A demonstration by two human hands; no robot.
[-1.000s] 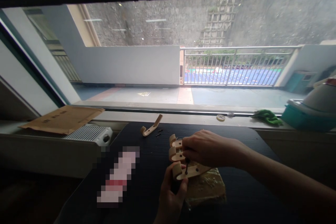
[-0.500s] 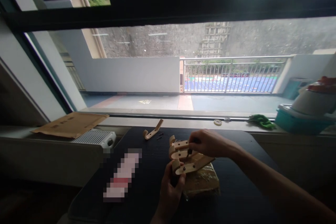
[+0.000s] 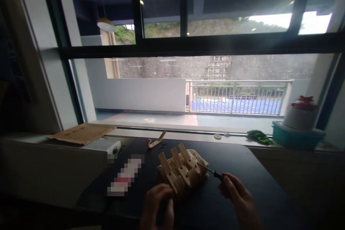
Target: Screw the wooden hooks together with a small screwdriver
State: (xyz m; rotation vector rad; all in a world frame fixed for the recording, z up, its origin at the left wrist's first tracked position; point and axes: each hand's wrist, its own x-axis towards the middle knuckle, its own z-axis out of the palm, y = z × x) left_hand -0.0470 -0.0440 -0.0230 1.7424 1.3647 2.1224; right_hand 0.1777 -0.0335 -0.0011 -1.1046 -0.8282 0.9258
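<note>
Screwdriver clasped in the right hand reaches the hooks on the block between the parted hands, apparently for screwing, which calls for steadying; whether the left hand grips, I cannot tell.

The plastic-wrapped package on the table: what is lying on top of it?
Three wooden hooks lie across the package. The surface directly beneath them is covered, so it cannot be seen.
</note>
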